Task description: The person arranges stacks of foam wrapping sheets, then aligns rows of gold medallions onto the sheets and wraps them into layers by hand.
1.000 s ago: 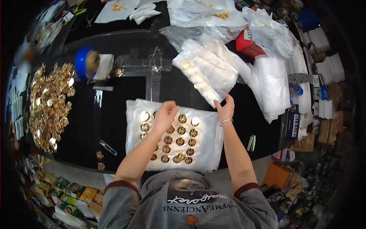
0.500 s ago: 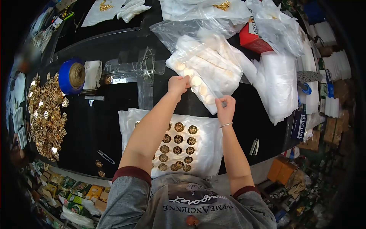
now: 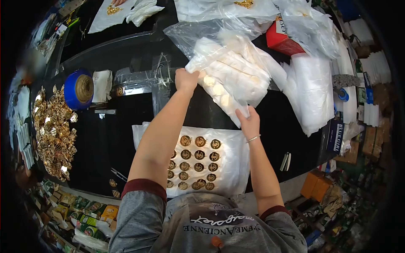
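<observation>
My left hand (image 3: 186, 80) is closed on the left corner of a white plastic sheet bundle (image 3: 230, 74), with pale round discs showing through its near edge. The lower right corner of that bundle is pinched between the thumb and fingers of my right hand (image 3: 248, 119). Nearer my body lies a white padded sheet (image 3: 230, 168) carrying rows of round gold-and-dark medallions (image 3: 199, 154). My left forearm hides its left part.
At the left is a large heap of gold pieces (image 3: 55, 135), beside a blue tape roll (image 3: 79, 89). Snips (image 3: 119, 174) lie near the front edge. A white roll (image 3: 311, 92) and a red box (image 3: 282, 40) stand at the right. Another person's hand shows at the top.
My left hand has moved from over the medallions up to the bundle, then to its left corner, and closed on it. My right hand keeps its hold. The view has shifted slightly.
</observation>
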Available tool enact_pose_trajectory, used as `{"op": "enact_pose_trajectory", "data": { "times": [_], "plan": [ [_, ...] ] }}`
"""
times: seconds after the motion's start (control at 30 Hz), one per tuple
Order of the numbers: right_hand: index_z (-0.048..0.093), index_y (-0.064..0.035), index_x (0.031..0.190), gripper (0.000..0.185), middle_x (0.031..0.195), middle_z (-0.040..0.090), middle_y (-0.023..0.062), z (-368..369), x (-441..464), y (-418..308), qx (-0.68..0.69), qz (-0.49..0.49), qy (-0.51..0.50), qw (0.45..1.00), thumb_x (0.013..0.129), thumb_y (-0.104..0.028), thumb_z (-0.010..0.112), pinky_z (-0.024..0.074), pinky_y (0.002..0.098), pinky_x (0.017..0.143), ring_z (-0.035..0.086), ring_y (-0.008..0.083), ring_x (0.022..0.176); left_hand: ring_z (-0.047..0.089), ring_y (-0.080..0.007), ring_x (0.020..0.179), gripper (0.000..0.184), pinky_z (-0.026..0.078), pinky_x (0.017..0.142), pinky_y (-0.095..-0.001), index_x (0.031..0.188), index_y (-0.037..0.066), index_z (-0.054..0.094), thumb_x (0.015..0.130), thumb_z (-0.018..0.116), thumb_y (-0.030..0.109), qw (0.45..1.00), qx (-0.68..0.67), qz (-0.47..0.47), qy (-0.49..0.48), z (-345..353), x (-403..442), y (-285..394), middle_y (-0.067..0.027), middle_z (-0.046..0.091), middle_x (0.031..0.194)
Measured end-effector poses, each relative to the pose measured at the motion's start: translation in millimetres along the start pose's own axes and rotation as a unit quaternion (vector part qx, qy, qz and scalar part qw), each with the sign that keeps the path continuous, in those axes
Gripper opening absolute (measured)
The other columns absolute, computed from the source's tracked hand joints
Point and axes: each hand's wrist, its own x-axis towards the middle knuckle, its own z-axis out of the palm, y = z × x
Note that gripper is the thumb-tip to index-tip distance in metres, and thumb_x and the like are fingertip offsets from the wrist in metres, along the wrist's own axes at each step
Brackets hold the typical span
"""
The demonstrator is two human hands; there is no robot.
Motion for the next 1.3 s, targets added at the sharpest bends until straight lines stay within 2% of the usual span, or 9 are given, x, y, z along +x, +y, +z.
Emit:
{"op": "enact_pose_trajectory", "data": {
  "times": [0.07,0.33,0.4,0.53,0.67,0.83,1.1,1.23,1.3],
  "plan": [
    [0.060,0.0027,0.088,0.018,0.086,0.060,0.0093,-12.6,-11.4,-21.5,0.051,-0.040,-0.020,0.998,0.081,-0.010,0.070,0.0448,0.0271,0.069,0.054,0.0188,0.073,0.063,-0.0233,0.094,0.039,0.052,0.083,-0.0309,0.112,-0.010,0.055,0.082,0.069,0.012,0.978,-0.049,-0.074,-0.189,-9.3,15.2,-4.4,-0.0195,0.061,0.110],
    [0.057,0.0015,0.085,0.012,0.080,0.054,0.0081,-41.5,-129.1,-64.2,0.036,-0.247,-0.016,0.968,0.080,-0.002,0.067,0.0419,0.0273,0.066,0.047,0.0202,0.067,0.063,-0.0306,0.096,0.040,0.052,0.087,-0.0396,0.127,-0.005,0.046,0.094,0.056,0.017,0.868,-0.364,-0.149,-0.304,-74.4,-58.2,-5.2,-0.0201,0.061,0.109],
    [0.057,0.0013,0.091,0.013,0.083,0.056,0.0064,-39.8,-175.7,-43.2,0.117,-0.153,-0.054,0.980,0.082,-0.002,0.066,0.0422,0.0254,0.069,0.049,0.0170,0.071,0.063,-0.0286,0.101,0.041,0.050,0.091,-0.0375,0.128,-0.003,0.045,0.098,0.055,0.024,0.753,-0.501,-0.238,-0.353,-92.0,-83.5,-26.0,-0.0195,0.060,0.111],
    [0.056,0.0000,0.097,0.014,0.088,0.058,0.0023,-31.9,-257.3,-2.7,0.268,0.063,-0.064,0.959,0.087,-0.003,0.064,0.0421,0.0215,0.071,0.049,0.0097,0.075,0.062,-0.0222,0.087,0.039,0.052,0.080,-0.0333,0.118,-0.002,0.054,0.099,0.054,0.032,0.730,-0.478,-0.302,-0.384,-72.0,-132.0,-70.4,-0.0149,0.063,0.100],
    [0.056,-0.0021,0.094,0.009,0.083,0.057,-0.0009,-20.4,-309.7,45.1,0.389,0.182,-0.025,0.903,0.091,-0.008,0.063,0.0408,0.0188,0.067,0.046,0.0059,0.071,0.060,-0.0177,0.073,0.036,0.050,0.069,-0.0302,0.092,0.006,0.063,0.098,0.053,0.040,0.778,-0.373,-0.328,-0.386,-40.5,-178.4,-71.9,-0.0051,0.062,0.078],
    [0.056,-0.0022,0.091,0.010,0.079,0.056,-0.0007,-3.7,-334.8,94.0,0.346,0.162,0.054,0.923,0.090,-0.009,0.063,0.0407,0.0201,0.065,0.046,0.0073,0.068,0.060,-0.0160,0.069,0.036,0.052,0.063,-0.0297,0.093,0.005,0.061,0.099,0.053,0.040,0.807,-0.294,-0.326,-0.394,-14.4,-222.2,-42.8,-0.0065,0.061,0.079],
    [0.057,-0.0011,0.085,0.014,0.070,0.055,0.0000,8.4,-334.6,125.8,0.252,0.161,0.109,0.948,0.090,-0.013,0.063,0.0408,0.0229,0.058,0.046,0.0089,0.060,0.062,-0.0274,0.099,0.039,0.052,0.086,-0.0402,0.113,-0.004,0.055,0.098,0.055,0.032,0.901,-0.181,-0.175,-0.354,34.8,-230.3,-44.3,-0.0183,0.059,0.111],
    [0.057,0.0006,0.087,0.022,0.070,0.057,0.0092,4.4,-325.2,142.3,0.243,0.247,0.098,0.933,0.089,-0.020,0.063,0.0436,0.0311,0.061,0.050,0.0202,0.061,0.060,-0.0255,0.099,0.036,0.050,0.083,-0.0366,0.111,-0.002,0.054,0.089,0.067,0.023,0.929,0.080,0.291,-0.214,46.4,-234.8,-60.0,-0.0142,0.059,0.107],
    [0.058,0.0004,0.088,0.020,0.071,0.058,0.0094,-2.7,-323.8,152.3,0.185,0.247,0.083,0.948,0.089,-0.019,0.063,0.0440,0.0315,0.061,0.051,0.0211,0.061,0.058,-0.0258,0.101,0.035,0.048,0.086,-0.0368,0.111,0.000,0.054,0.087,0.067,0.022,0.903,0.124,0.353,-0.210,32.4,-239.6,-53.5,-0.0130,0.059,0.109]
  ]
}}
